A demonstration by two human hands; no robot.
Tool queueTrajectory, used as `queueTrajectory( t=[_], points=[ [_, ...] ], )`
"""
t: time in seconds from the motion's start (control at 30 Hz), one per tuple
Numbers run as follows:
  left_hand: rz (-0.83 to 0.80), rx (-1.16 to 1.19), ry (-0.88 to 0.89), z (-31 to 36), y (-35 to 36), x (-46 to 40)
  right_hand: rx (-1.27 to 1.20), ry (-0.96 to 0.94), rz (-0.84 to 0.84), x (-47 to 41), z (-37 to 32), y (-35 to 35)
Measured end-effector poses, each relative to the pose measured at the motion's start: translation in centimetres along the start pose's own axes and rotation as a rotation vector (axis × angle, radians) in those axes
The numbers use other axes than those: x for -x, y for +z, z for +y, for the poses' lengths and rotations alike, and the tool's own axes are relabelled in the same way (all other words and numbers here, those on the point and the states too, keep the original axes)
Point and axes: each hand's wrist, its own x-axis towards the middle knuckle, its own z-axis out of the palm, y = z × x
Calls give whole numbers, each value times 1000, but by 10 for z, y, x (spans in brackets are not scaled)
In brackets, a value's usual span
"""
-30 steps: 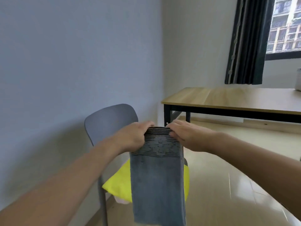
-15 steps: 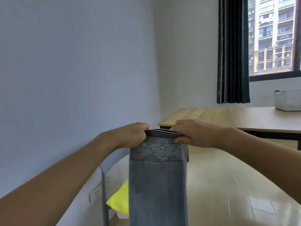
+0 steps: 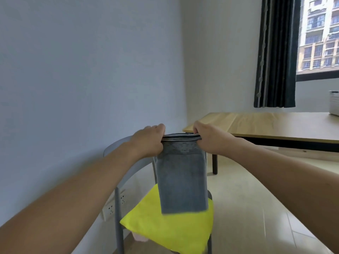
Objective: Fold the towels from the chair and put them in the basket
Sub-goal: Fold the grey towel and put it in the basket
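A grey towel (image 3: 181,178) with a dark patterned band hangs folded lengthwise in front of me. My left hand (image 3: 149,140) grips its top left corner and my right hand (image 3: 209,138) grips its top right corner, holding the stacked edges level. Its lower edge hangs just above a yellow towel (image 3: 168,228) spread on the seat of the grey chair (image 3: 126,158). A bit of pink cloth (image 3: 140,238) peeks out under the yellow towel. A white basket (image 3: 334,102) stands on the wooden table (image 3: 266,123) at the far right, mostly cut off.
The chair stands against the pale wall, with a white power socket strip (image 3: 113,204) low on the wall beside it. A dark curtain (image 3: 275,52) hangs by the window. Tiled floor lies between the chair and the table.
The grey towel now hangs shorter, its lower edge visible above the yellow towel. My hands hold its top slightly wider apart. My view has dipped back toward the chair.
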Motion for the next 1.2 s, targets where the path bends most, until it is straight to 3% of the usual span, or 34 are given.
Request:
queueTrajectory(
  t=[0.1, 0.17, 0.23, 0.47, 0.53, 0.63, 0.8, 0.87, 1.03, 1.13, 1.2],
  points=[
    [72, -117, 61, -8, 8, -1, -21, -23, 36, -1, 2, 15],
    [11, -121, 66, -14, 26, 4, -26, -4, -45, 4, 6, 32],
    [-175, -68, 83, -16, 53, 14, 5, 34, -245, 13, 10, 57],
    [-1074, 198, 62, -9, 192, 69, 197, 118, -1013, 47, 35, 190],
    [-1201, 249, 40, -13, 213, 64, 147, 189, -1151, 41, 42, 211],
    [-1115, 375, -40, -35, 231, 34, 145, 201, -1106, 10, 60, 225],
    [-732, 360, -140, -71, 283, -32, 238, 153, -687, -63, 101, 266],
    [-646, 328, -189, -79, 313, -49, 262, 173, -613, -81, 115, 292],
    [-717, 356, -258, -85, 370, -66, 238, 188, -643, -87, 132, 336],
    [-706, 335, -199, -85, 365, -69, 162, 153, -627, -85, 131, 334],
    [-660, 316, -170, -83, 349, -71, 241, 108, -602, -88, 125, 323]
  ],
)
